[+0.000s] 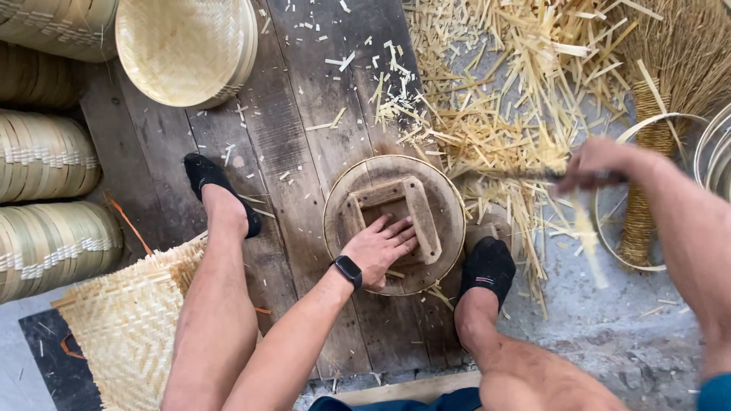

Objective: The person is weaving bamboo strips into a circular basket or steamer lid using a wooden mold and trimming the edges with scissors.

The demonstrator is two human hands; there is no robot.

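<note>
The fingers (397,232) of the left hand (381,250) lie spread and flat on a round wooden form (394,221) with a raised rectangular wooden frame on top, pressing it down without gripping; the fingers of the right hand (598,164) are curled tight around the handle of a thin dark blade (525,176), which stretches left toward the form's far right edge and is blurred.

The form sits on the weathered grey plank floor (304,152), between the person's two feet in black socks (487,266). To the right of the planks lies a grey concrete floor (609,320). A wide heap of pale bamboo offcuts and slivers (495,99) spreads over the far right, reaching the form's edge. Along the left, ribbed round bamboo baskets (46,156) lie stacked on their sides. At the near left rests a square woven bamboo mat (129,323) with loose strip ends. At the far left an upturned round woven bamboo tray (183,49) leans on the planks. At the right, a straw broom (670,76) lies across thin bent bamboo hoops (609,236). A black smartwatch (349,270) wraps the left wrist.
</note>
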